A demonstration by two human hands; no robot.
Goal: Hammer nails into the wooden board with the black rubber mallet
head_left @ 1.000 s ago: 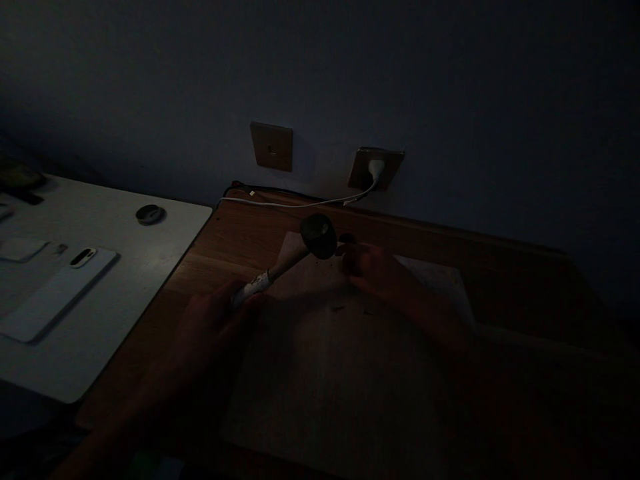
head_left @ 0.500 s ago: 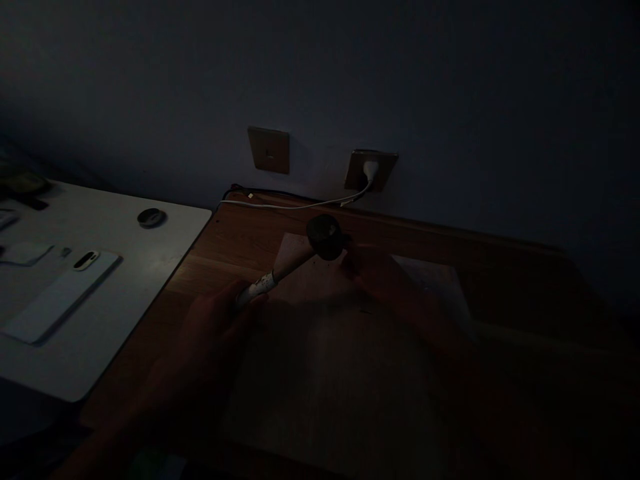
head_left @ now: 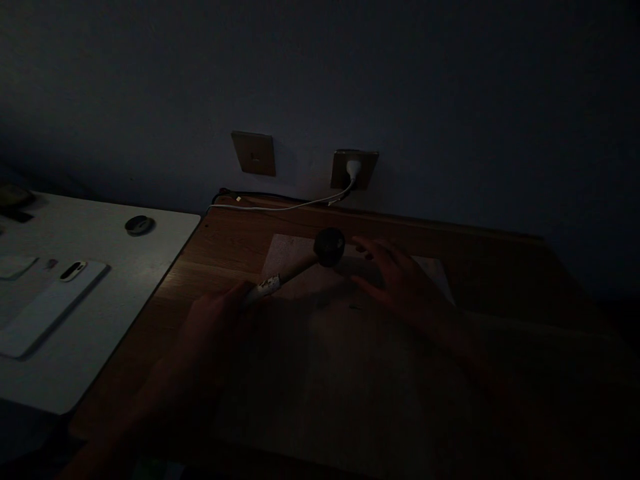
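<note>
The room is very dim. A mallet with a dark round head and a wooden handle, partly white near the grip, tilts up to the right. My left hand is closed around the lower end of its handle. Just right of the mallet's head, my right hand has its fingers spread and curved, holding nothing; a small gap appears between fingertips and head. Beneath both hands a pale sheet or board lies on the wooden table. A small dark sliver rests on the sheet.
A white table adjoins at left, carrying a phone and a small round dark item. Behind, the wall holds a plate and a socket with a plugged white cable along the table's back edge.
My right hand has let go of the mallet's head and its fingers have spread apart. My left hand keeps its grip. The view has shifted slightly right.
</note>
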